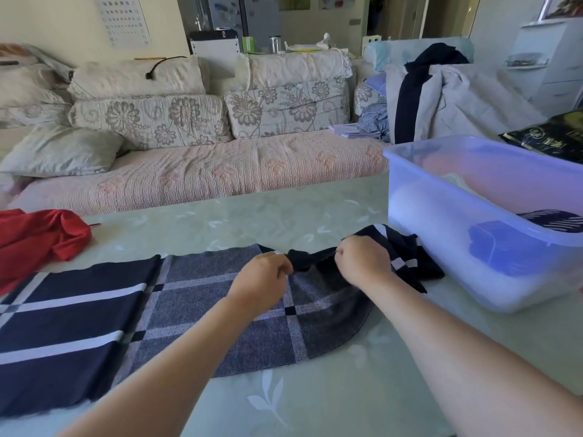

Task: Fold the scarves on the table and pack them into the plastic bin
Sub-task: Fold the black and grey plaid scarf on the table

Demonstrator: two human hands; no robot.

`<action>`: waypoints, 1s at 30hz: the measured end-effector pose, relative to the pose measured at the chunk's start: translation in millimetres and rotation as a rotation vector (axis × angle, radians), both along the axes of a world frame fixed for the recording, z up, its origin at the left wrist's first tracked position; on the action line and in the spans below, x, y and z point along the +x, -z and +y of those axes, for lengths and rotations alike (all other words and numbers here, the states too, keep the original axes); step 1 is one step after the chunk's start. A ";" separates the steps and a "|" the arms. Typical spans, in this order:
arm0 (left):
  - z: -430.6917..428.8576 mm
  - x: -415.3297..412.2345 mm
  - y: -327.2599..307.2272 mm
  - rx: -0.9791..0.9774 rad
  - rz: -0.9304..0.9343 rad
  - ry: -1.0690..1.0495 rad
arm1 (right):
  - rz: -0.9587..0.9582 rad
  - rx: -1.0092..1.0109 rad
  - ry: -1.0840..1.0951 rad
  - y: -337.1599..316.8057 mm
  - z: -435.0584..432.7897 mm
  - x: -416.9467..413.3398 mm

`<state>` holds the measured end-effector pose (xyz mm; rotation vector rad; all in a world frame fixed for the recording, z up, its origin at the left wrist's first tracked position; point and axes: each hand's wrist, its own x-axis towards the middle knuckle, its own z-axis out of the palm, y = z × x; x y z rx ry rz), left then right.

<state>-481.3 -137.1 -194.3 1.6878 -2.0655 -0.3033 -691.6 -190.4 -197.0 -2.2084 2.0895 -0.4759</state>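
I see the plaid scarf (pixel 176 313) spread across the bench (pixel 315 405), my left hand (pixel 263 274) and right hand (pixel 362 261) each pinching its bunched far edge, plastic bin (pixel 441 197) just right, red scarf (pixel 38 238) far left.

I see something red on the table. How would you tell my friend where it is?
Start at the pale green leaf-patterned table and look along its far left edge, left of the navy and grey checked scarf that is mostly spread flat. There lies the crumpled red scarf: the only red cloth, plain and bunched up, while its neighbour is striped and laid out.
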 end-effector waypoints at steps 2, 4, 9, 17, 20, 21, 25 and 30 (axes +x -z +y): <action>-14.1 0.0 1.7 0.032 -0.029 0.000 | -0.339 -0.022 0.082 -4.7 -18.2 -0.1; -29.7 -5.1 1.4 0.051 -0.016 0.026 | -0.546 -0.146 0.129 -12.6 -32.8 0.7; -73.7 -14.6 5.0 0.232 -0.172 0.070 | -0.436 0.007 -0.080 -21.7 -37.1 3.7; -90.8 -10.7 28.7 0.351 -0.404 -0.035 | 0.002 0.183 -0.281 4.5 -23.8 -10.5; -85.6 -12.2 35.2 0.361 -0.441 -0.079 | 0.149 0.252 -0.212 16.8 -28.2 -33.2; -83.0 -14.6 36.5 0.327 -0.445 -0.086 | 0.203 0.260 -0.180 17.5 -29.2 -41.6; -67.3 -36.8 42.6 0.156 -0.437 0.022 | 0.428 0.292 -0.122 9.4 -23.6 -56.3; -57.2 -56.8 45.1 0.196 -0.405 0.048 | 0.472 0.077 -0.191 -9.9 -0.6 -30.9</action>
